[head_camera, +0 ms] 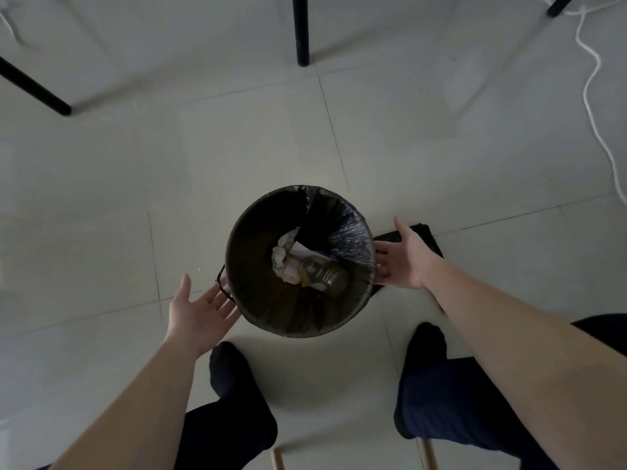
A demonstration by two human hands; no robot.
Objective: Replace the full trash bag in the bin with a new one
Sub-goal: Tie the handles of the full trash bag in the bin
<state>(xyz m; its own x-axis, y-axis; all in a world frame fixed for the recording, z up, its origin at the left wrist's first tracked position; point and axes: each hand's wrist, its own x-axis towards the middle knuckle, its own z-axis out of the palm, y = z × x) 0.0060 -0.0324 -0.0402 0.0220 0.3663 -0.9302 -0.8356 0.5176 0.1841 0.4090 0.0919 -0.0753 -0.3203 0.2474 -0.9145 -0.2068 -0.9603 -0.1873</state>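
A round dark bin (251,307) stands on the tiled floor between my feet, lined with a black trash bag (346,228) folded over its rim. Inside lie crumpled white paper (285,257) and a plastic bottle (325,276). My left hand (200,310) is open, palm up, at the bin's lower left rim, beside a thin black loop of the bag. My right hand (403,259) is open at the right rim, fingers touching the bag's edge. A flat black folded thing (424,235), perhaps a new bag, lies on the floor under my right hand.
Black table or chair legs (301,32) stand ahead, another leg (37,91) at the far left. A white cable (592,106) snakes along the right. My dark-clad legs and feet (230,378) flank the bin, and wooden stool legs (428,454) show at the bottom.
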